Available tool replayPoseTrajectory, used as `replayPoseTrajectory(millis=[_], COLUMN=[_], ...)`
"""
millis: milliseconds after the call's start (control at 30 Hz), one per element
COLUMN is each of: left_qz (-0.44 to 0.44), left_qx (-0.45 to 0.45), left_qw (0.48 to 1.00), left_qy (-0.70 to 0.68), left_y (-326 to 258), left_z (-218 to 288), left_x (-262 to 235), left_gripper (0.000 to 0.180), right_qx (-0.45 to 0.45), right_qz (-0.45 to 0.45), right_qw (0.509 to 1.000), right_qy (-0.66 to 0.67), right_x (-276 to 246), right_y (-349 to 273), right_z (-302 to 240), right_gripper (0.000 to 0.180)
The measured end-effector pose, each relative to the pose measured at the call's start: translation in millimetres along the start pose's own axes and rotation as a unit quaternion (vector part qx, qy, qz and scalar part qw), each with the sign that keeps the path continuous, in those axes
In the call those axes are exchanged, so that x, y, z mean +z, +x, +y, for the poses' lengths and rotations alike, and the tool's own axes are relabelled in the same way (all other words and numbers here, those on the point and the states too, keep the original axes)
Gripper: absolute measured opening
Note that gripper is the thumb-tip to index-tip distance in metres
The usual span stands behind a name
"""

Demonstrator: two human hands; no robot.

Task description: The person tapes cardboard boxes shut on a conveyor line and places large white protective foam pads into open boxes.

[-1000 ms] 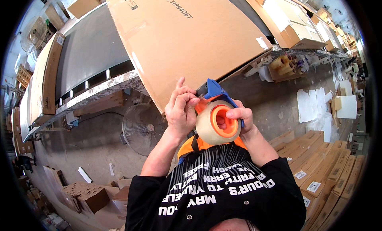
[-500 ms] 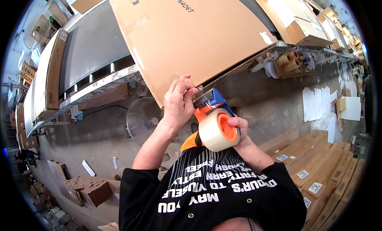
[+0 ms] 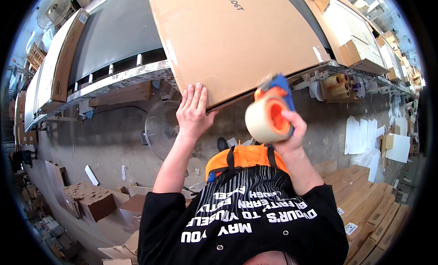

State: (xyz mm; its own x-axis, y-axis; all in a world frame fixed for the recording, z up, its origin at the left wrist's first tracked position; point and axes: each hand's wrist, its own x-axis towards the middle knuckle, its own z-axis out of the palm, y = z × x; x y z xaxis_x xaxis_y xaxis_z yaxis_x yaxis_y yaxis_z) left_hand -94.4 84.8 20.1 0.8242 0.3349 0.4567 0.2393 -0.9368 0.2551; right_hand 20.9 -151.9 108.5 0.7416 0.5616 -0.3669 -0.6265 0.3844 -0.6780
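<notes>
A large flat cardboard box (image 3: 242, 41) lies on the conveyor in front of me, its near edge turned toward my body. My left hand (image 3: 195, 111) rests on the box's near left corner, fingers stretched out over the top and thumb along the side. In my right hand (image 3: 294, 130) is a tape dispenser (image 3: 261, 121), orange and blue, with a wide roll of clear tape. It is held just off the near edge of the box, right of my left hand, and its head is blurred by motion. Whether tape runs from it to the box cannot be made out.
The dark conveyor belt (image 3: 121, 34) runs left to right, with another long carton (image 3: 64, 66) on its left. An open box (image 3: 360, 50) with white panels sits at the right. A floor fan (image 3: 159, 128) stands below the conveyor. Stacked cartons (image 3: 365, 210) lie behind me at right.
My left hand has gone from pinching near the dispenser's head to lying flat on the box corner. The dispenser has moved right and up, away from that hand. The view has shifted slightly.
</notes>
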Motion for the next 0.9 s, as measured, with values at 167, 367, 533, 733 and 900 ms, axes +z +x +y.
replayPoseTrajectory(millis=[167,367,533,733,900], left_qz=[0.023,0.043,-0.113,-0.399,-0.415], left_qx=[-0.022,-0.041,0.041,-0.035,-0.017], left_qw=[0.999,0.998,0.988,0.887,0.878], left_qy=[-0.010,-0.019,0.099,0.229,0.237], left_y=[1.8,-1.1,18.7,90.8,93.6], left_z=[-6.1,-7.2,8.7,32.1,30.0], left_x=[2.8,-5.5,-26.3,-35.9,-29.3], left_gripper=[0.081,0.092,0.089,0.111,0.112], right_qx=[-0.311,-0.061,-0.034,-0.144,0.107], right_qz=[-0.010,-0.140,-0.092,-0.211,-0.133], right_qw=[0.572,0.369,0.413,0.379,0.642], right_qy=[-0.759,-0.917,-0.906,-0.890,-0.748], right_x=[113.4,93.9,36.0,6.2,-73.1], right_y=[46.3,38.2,10.7,85.0,75.3], right_z=[-21.9,16.5,63.2,160.7,98.3], right_gripper=[0.052,0.049,0.055,0.022,0.053])
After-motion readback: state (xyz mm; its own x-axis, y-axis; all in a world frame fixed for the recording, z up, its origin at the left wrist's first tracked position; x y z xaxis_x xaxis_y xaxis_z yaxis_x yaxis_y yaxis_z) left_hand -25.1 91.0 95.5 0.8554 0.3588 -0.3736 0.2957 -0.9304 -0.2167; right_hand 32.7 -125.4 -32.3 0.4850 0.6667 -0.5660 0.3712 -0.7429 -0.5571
